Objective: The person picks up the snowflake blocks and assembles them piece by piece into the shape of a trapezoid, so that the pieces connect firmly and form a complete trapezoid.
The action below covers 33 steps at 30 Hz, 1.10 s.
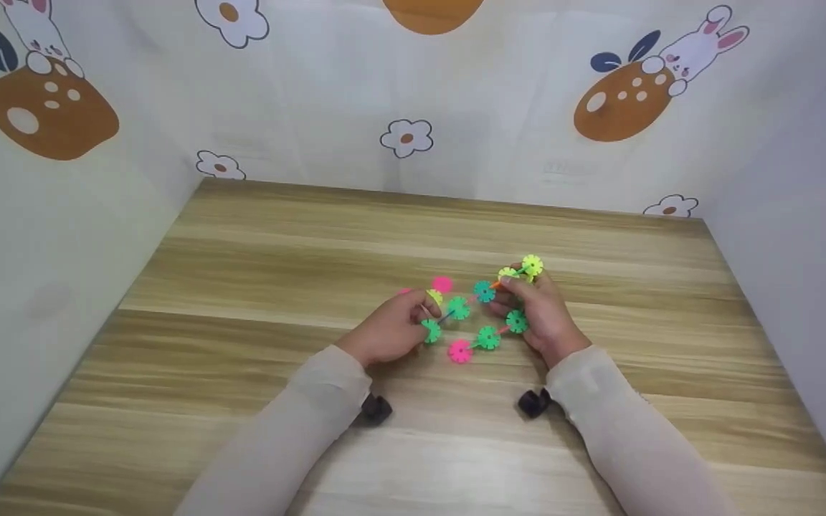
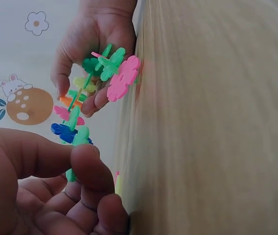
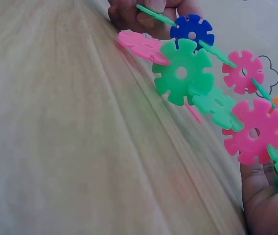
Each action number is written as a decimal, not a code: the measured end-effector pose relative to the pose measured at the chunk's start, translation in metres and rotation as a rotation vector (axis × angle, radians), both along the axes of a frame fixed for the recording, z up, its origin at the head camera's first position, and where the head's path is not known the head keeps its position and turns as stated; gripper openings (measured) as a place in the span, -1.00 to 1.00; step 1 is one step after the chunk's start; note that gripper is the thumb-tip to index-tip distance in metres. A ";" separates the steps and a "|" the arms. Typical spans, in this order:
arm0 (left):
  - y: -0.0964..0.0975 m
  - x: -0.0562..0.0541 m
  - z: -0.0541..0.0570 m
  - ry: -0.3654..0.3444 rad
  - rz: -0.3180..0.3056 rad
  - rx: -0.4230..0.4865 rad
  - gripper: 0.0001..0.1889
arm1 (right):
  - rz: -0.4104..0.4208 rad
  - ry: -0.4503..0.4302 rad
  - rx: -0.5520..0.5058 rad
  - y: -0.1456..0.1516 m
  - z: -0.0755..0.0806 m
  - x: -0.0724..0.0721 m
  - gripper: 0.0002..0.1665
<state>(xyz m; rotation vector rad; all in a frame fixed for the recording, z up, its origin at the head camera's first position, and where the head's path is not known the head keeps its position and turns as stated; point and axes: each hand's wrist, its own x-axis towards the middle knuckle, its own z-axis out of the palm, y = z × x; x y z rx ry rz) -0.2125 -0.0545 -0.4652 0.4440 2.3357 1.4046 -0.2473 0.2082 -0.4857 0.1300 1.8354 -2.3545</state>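
A chain of interlocked notched plastic flower discs [image 1: 485,291], in green, pink, blue, orange and yellow, stretches between the two hands above the table. My left hand [image 1: 391,330] pinches a green disc [image 2: 81,134] at one end between thumb and fingers. The chain's bend sits in my right hand [image 1: 548,319], with the thumb pressed over a yellow disc. From there, the other end hangs back toward the left and finishes in a pink disc [image 1: 459,351]. In the right wrist view a blue disc [image 3: 192,30] shows near the left fingertips. Palm and fingers partly hide the right-hand portion.
Beyond the left hand, a pink disc [image 1: 442,284] and a yellow disc [image 1: 434,295] show, partly covered by the fingers. The wood-grain table [image 1: 277,251] meets a patterned cloth wall [image 1: 312,107] at the back. Dark objects [image 1: 533,403] show beside both sleeves.
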 end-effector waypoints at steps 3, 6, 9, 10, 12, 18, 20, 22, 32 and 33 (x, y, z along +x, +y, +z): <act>0.000 0.001 0.001 -0.007 -0.012 0.004 -0.72 | -0.004 -0.002 -0.007 0.000 0.000 0.000 -0.68; 0.000 0.001 0.001 -0.012 -0.026 0.008 -0.72 | -0.011 -0.004 -0.009 -0.001 0.001 0.000 -0.69; 0.000 0.001 0.000 -0.014 -0.037 0.014 -0.70 | 0.002 0.009 0.005 -0.001 0.000 -0.001 -0.70; 0.000 0.001 -0.001 -0.013 -0.039 0.018 -0.70 | 0.011 0.017 0.012 0.000 0.000 -0.001 -0.71; 0.000 0.000 -0.002 -0.010 -0.041 0.022 -0.69 | 0.028 0.028 0.020 0.000 0.000 -0.002 -0.72; 0.000 -0.001 -0.003 -0.019 -0.031 0.019 -0.63 | 0.049 0.038 0.043 0.001 -0.001 -0.002 -0.71; 0.000 -0.001 -0.003 -0.019 -0.022 0.019 -0.57 | 0.044 0.037 0.039 0.001 -0.001 -0.002 -0.71; 0.001 0.001 -0.002 -0.015 -0.009 0.025 -0.53 | 0.035 0.039 0.033 0.001 -0.001 -0.002 -0.72; 0.011 0.007 -0.002 -0.023 0.082 0.100 -0.50 | 0.027 0.023 0.013 0.001 -0.002 -0.002 -0.69; 0.012 0.008 -0.002 -0.021 0.095 0.099 -0.50 | 0.032 0.021 0.011 0.001 -0.002 -0.002 -0.69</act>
